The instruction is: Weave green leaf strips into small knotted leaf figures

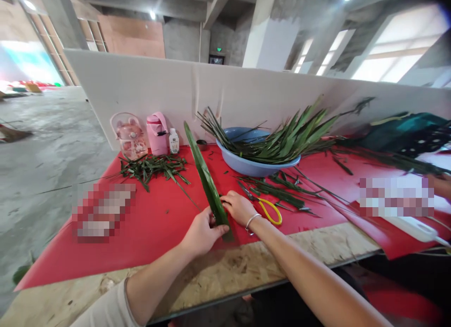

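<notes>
1. Green and long, the leaf (207,181) is lying on the red surface (158,223), just in front of the blue basin (246,165).
2. Your left hand (202,233) is pinching the leaf's near end, fingers pressed together.
3. Your right hand (239,207) is gripping it beside the yellow scissors (269,210).

Silver bangle (252,220) on right wrist; pale sleeve (109,308) on left arm.
</notes>
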`<state>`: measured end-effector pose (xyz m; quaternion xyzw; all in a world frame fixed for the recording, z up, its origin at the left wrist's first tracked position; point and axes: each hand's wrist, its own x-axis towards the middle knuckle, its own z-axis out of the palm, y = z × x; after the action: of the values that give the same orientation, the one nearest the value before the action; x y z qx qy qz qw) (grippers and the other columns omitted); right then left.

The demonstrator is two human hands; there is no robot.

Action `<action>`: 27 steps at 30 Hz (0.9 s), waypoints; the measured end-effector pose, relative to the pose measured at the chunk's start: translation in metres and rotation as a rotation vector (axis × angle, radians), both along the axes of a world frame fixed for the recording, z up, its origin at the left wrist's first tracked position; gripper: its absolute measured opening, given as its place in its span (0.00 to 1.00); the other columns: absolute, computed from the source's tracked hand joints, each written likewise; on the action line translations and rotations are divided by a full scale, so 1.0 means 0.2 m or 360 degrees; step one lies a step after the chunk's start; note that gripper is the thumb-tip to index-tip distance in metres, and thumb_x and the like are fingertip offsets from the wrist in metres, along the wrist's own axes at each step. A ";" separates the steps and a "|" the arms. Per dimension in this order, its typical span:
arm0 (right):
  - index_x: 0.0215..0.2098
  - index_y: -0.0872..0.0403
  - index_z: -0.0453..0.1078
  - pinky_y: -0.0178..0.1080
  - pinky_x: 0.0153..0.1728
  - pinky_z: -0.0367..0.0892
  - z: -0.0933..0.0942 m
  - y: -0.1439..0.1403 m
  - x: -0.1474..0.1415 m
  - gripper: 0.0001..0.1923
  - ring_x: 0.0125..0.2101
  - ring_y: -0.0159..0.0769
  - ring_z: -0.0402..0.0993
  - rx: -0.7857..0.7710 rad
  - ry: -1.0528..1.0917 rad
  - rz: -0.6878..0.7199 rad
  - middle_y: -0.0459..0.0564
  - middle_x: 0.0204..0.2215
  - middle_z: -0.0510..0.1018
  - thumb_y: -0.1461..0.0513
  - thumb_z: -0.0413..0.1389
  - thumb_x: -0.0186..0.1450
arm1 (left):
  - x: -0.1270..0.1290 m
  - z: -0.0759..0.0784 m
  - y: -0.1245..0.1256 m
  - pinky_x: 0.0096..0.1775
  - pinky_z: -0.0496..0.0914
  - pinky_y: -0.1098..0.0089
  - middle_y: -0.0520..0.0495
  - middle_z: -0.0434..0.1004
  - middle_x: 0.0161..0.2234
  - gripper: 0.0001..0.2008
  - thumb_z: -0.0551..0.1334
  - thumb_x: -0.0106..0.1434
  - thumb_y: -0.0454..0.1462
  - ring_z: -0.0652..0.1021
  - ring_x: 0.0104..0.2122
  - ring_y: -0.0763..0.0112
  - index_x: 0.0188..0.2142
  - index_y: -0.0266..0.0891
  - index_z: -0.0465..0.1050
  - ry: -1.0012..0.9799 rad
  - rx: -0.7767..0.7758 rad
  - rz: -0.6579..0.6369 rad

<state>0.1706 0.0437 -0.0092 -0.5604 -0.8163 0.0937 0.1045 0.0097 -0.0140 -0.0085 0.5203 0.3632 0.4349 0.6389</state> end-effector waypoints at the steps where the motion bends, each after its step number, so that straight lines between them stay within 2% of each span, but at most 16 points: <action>1: 0.46 0.51 0.71 0.32 0.40 0.62 -0.01 0.05 0.03 0.15 0.39 0.33 0.70 -0.0006 -0.0012 -0.0077 0.50 0.41 0.72 0.62 0.46 0.65 | 0.00 0.00 -0.01 0.38 0.71 0.66 0.44 0.77 0.36 0.18 0.67 0.49 0.35 0.77 0.35 0.64 0.40 0.38 0.68 0.0010 -0.0002 -0.0018; 5: 0.41 0.53 0.74 0.36 0.37 0.63 0.02 0.22 0.19 0.15 0.36 0.37 0.72 0.0059 -0.0046 -0.0450 0.55 0.40 0.72 0.65 0.47 0.63 | 0.00 0.02 -0.01 0.40 0.71 0.66 0.44 0.78 0.37 0.17 0.67 0.48 0.36 0.77 0.38 0.63 0.39 0.39 0.70 0.0023 -0.0024 -0.0033; 8: 0.42 0.52 0.73 0.36 0.39 0.63 0.11 0.27 0.18 0.15 0.40 0.38 0.70 0.0214 0.0080 -0.0530 0.55 0.43 0.71 0.65 0.47 0.63 | -0.01 0.02 0.00 0.42 0.70 0.65 0.44 0.77 0.38 0.16 0.67 0.49 0.36 0.77 0.39 0.62 0.39 0.40 0.71 0.0071 -0.0023 -0.0035; 10: 0.43 0.53 0.72 0.35 0.36 0.63 0.17 0.26 0.10 0.15 0.37 0.35 0.70 0.0241 0.0522 -0.0403 0.53 0.41 0.73 0.60 0.46 0.65 | -0.01 0.01 0.00 0.41 0.70 0.65 0.44 0.78 0.38 0.15 0.66 0.49 0.36 0.77 0.39 0.61 0.38 0.39 0.71 0.0120 -0.0021 -0.0049; 11: 0.41 0.55 0.72 0.34 0.32 0.64 0.18 0.24 0.05 0.17 0.32 0.33 0.70 0.0144 0.0871 -0.0278 0.51 0.35 0.75 0.56 0.45 0.65 | -0.01 0.01 0.00 0.40 0.70 0.65 0.44 0.78 0.37 0.15 0.66 0.50 0.35 0.77 0.39 0.61 0.38 0.39 0.71 0.0140 -0.0030 -0.0064; 13: 0.36 0.56 0.71 0.32 0.22 0.60 0.19 0.20 -0.06 0.21 0.21 0.29 0.65 -0.0311 0.1397 0.0041 0.47 0.24 0.73 0.50 0.46 0.63 | -0.02 0.01 0.00 0.39 0.70 0.66 0.45 0.78 0.36 0.14 0.65 0.50 0.35 0.77 0.37 0.62 0.38 0.39 0.71 0.0180 -0.0045 -0.0092; 15: 0.29 0.56 0.69 0.30 0.18 0.55 0.16 0.16 -0.13 0.17 0.16 0.26 0.59 -0.0588 0.1654 0.0150 0.41 0.17 0.68 0.50 0.53 0.57 | -0.02 0.02 0.01 0.39 0.70 0.67 0.45 0.78 0.35 0.13 0.65 0.50 0.34 0.77 0.37 0.63 0.37 0.39 0.71 0.0229 -0.0025 -0.0126; 17: 0.24 0.56 0.66 0.29 0.15 0.51 0.11 0.14 -0.16 0.14 0.13 0.24 0.55 -0.0680 0.1760 0.0079 0.38 0.14 0.63 0.52 0.56 0.54 | -0.03 0.02 0.01 0.39 0.69 0.68 0.46 0.77 0.35 0.12 0.64 0.50 0.34 0.76 0.36 0.64 0.36 0.38 0.71 0.0270 0.0009 -0.0119; 19: 0.22 0.55 0.64 0.29 0.13 0.49 0.06 0.13 -0.17 0.14 0.12 0.24 0.53 -0.0707 0.1796 -0.0016 0.37 0.12 0.60 0.52 0.56 0.54 | -0.03 0.02 0.02 0.37 0.69 0.70 0.47 0.76 0.31 0.09 0.63 0.51 0.35 0.76 0.33 0.67 0.34 0.38 0.72 0.0331 -0.0002 -0.0027; 21: 0.23 0.55 0.63 0.29 0.13 0.48 0.03 0.13 -0.16 0.15 0.12 0.24 0.53 -0.0716 0.1851 -0.0038 0.37 0.12 0.60 0.52 0.56 0.54 | -0.03 0.02 0.04 0.27 0.67 0.72 0.51 0.72 0.22 0.06 0.63 0.52 0.38 0.73 0.23 0.72 0.29 0.38 0.72 0.0435 -0.0096 0.0104; 23: 0.24 0.54 0.63 0.30 0.13 0.50 0.02 0.12 -0.16 0.16 0.13 0.24 0.54 -0.0711 0.1945 -0.0007 0.37 0.13 0.60 0.50 0.55 0.55 | -0.02 0.02 0.07 0.19 0.61 0.74 0.55 0.65 0.15 0.07 0.64 0.51 0.40 0.65 0.15 0.76 0.26 0.38 0.70 0.0498 -0.0228 0.0194; 25: 0.26 0.54 0.63 0.30 0.14 0.52 0.02 0.12 -0.16 0.18 0.13 0.24 0.55 -0.0708 0.1977 0.0054 0.37 0.14 0.60 0.48 0.53 0.56 | -0.02 0.02 0.11 0.18 0.59 0.75 0.55 0.65 0.16 0.08 0.64 0.49 0.40 0.64 0.14 0.77 0.26 0.37 0.71 0.0452 -0.0270 0.0278; 27: 0.30 0.54 0.63 0.30 0.15 0.52 0.03 0.12 -0.16 0.18 0.14 0.25 0.56 -0.0671 0.1911 0.0091 0.37 0.15 0.61 0.47 0.51 0.58 | -0.01 0.02 0.16 0.20 0.60 0.76 0.54 0.69 0.19 0.10 0.65 0.49 0.41 0.66 0.17 0.77 0.27 0.36 0.72 0.0344 -0.0205 0.0370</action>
<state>0.1378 0.0669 -0.0036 -0.3966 -0.5941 0.5531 0.4288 0.0070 0.0172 -0.0051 0.4767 0.5146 0.4231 0.5735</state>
